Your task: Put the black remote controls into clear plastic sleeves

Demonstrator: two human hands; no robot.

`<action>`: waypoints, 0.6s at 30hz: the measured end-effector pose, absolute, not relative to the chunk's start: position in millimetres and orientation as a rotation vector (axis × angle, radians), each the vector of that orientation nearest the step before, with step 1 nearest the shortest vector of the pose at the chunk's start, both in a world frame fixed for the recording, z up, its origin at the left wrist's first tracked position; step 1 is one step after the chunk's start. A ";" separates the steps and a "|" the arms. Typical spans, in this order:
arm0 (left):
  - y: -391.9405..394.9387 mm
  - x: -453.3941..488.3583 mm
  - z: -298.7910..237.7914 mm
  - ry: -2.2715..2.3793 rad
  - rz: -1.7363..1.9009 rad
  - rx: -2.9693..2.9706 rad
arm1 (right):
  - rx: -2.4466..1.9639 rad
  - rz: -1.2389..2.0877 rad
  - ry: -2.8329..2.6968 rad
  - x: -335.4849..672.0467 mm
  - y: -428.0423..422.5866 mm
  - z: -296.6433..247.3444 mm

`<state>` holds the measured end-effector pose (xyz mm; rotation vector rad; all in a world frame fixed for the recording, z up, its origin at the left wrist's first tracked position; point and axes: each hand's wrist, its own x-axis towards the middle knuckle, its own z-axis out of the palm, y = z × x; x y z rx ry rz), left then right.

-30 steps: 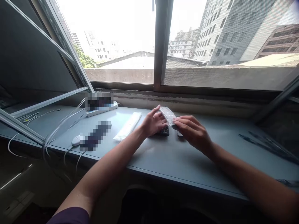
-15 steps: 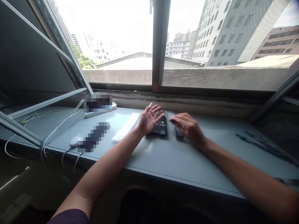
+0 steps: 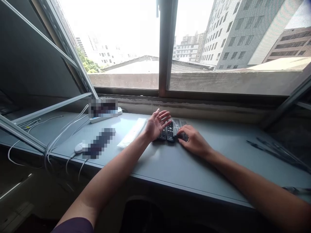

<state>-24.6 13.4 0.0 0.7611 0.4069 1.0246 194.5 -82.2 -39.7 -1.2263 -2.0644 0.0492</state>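
My left hand is open with the palm turned up and the fingers spread, and I see nothing in it. Partly behind it lies a black remote control. A second black remote control lies alongside, just right of my left fingers. My right hand is pinched at the lower right end of this second remote. Between its thumb and index finger shows a small dark piece, too small to name. Clear plastic wrapping lies behind the right fingers.
Flat clear plastic bags lie left of my left hand. A white power strip, white cables and a blurred-out dark item are farther left. Dark cables lie at the right. The desk meets a window at the back.
My right hand has come down and slightly left, from above the rightmost remote and wrapping to the lower end of the second remote. My left hand stays palm up.
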 end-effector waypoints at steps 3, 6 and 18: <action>13.4 -23.7 -2.2 0.406 1.013 0.793 | -1.240 0.060 -2.081 193.2 -84.2 -39.0; 13.6 -23.1 -4.3 0.409 1.019 0.849 | -1.237 0.072 -2.106 191.5 -87.5 -37.3; 21.1 -26.8 -23.8 0.648 1.098 1.833 | -1.196 0.004 -2.103 190.8 -87.7 -39.4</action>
